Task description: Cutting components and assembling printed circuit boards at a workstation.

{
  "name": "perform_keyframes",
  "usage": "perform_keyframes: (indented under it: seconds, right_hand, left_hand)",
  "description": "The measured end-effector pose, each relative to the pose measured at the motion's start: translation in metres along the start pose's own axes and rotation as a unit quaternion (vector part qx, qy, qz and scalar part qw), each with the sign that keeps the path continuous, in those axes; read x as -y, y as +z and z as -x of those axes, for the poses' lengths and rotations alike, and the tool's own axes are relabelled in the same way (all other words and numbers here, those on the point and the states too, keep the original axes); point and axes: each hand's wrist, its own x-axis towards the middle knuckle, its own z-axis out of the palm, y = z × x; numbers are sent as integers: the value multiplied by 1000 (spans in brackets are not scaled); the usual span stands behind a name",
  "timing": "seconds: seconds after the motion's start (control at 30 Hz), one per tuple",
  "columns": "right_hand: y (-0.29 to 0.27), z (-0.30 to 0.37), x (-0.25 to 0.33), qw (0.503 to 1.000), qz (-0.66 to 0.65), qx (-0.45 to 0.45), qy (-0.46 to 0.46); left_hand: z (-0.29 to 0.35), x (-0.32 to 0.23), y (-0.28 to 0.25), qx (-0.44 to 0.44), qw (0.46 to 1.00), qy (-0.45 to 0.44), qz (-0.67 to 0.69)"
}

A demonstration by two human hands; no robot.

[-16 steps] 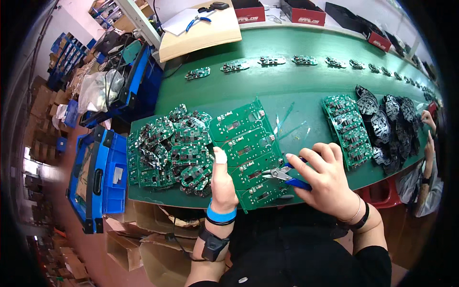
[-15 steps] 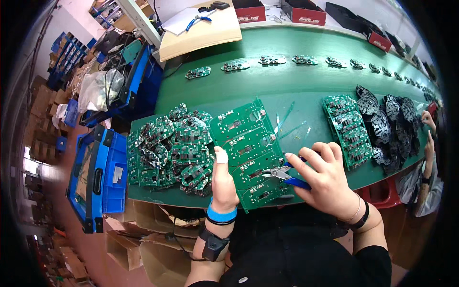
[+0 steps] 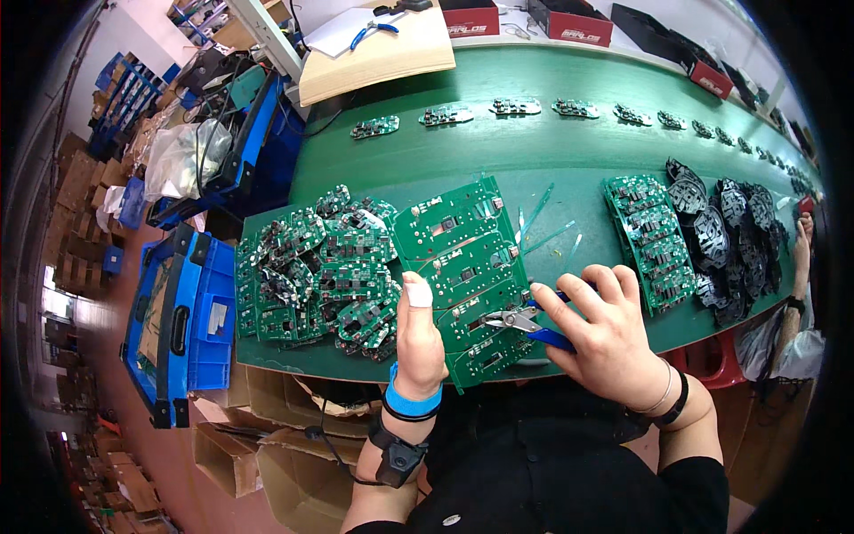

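Observation:
My left hand point(image 3: 418, 351) is closed on the left edge of a green circuit board panel point(image 3: 463, 254), its thumb on top and its fingers hidden beneath. Several joined boards make up the panel, tilted above the bench. In my right hand point(image 3: 609, 347) are blue-handled cutting pliers point(image 3: 543, 330), their metal jaws lying over the panel's lower right part. Whether the jaws touch the board I cannot tell. Left of my left hand lies a heap of separated circuit boards point(image 3: 307, 276). Thin green strips point(image 3: 536, 218) lie just beyond the panel.
Stacked board panels point(image 3: 652, 245) and black plastic parts point(image 3: 734, 240) lie on the right. A row of small boards point(image 3: 516, 108) runs along the green bench point(image 3: 427, 160). Blue crates point(image 3: 209, 316) and cardboard boxes point(image 3: 294, 463) stand left and below. A co-worker's arm point(image 3: 796, 276) shows at far right.
The panel's far end has shifted slightly away and right in the view. Both my hands keep their grips. At far right, the co-worker's hands have moved.

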Motion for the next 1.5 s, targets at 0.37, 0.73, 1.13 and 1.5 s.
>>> perform_keyframes:
  seconds: [0.37,0.73,1.13,1.5]
  right_hand:
    - [9,0,-3,1000,-6,-10,-26]
    - [21,0,-28,982,-83,-140,91]
    - [19,0,-29,985,-71,-117,107]
    - [-7,12,-7,996,-71,50,-15]
  left_hand:
    - [-4,0,-3,-14,998,-20,52]
    - [-1,7,-30,150,897,-146,390]
    - [-1,8,-17,137,888,-137,417]
    - [-18,-12,-5,23,986,-38,161]
